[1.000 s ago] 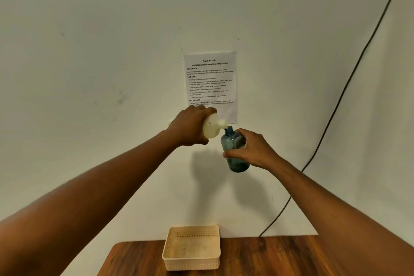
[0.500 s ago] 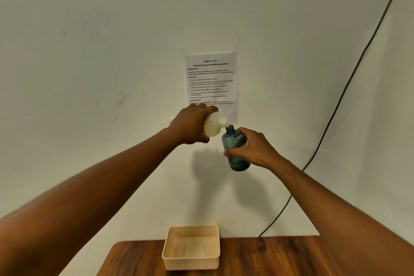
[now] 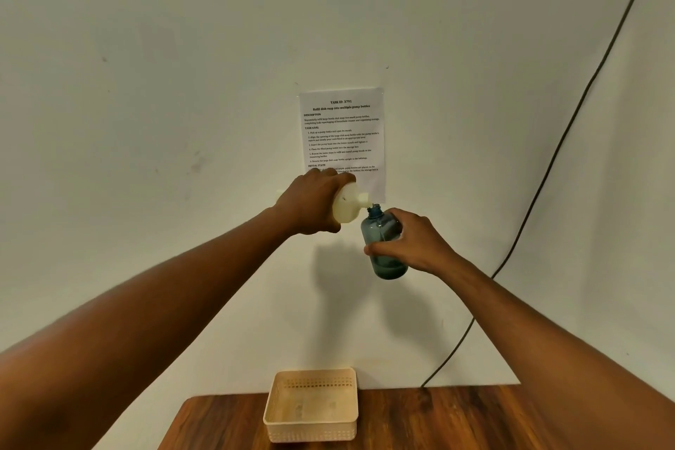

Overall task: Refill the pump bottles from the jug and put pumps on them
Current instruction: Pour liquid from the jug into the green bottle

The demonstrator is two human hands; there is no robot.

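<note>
Wooden table at bottom of view, dark brown w/ visible grain, rounded near-left corner, far edge against wall. Only the middle-to-right part in view; rest cut off by frame bottom. Cream plastic basket sitting on it near left end, close to far edge, rectangular, perforated walls, upright, open top, nothing inside.
</note>
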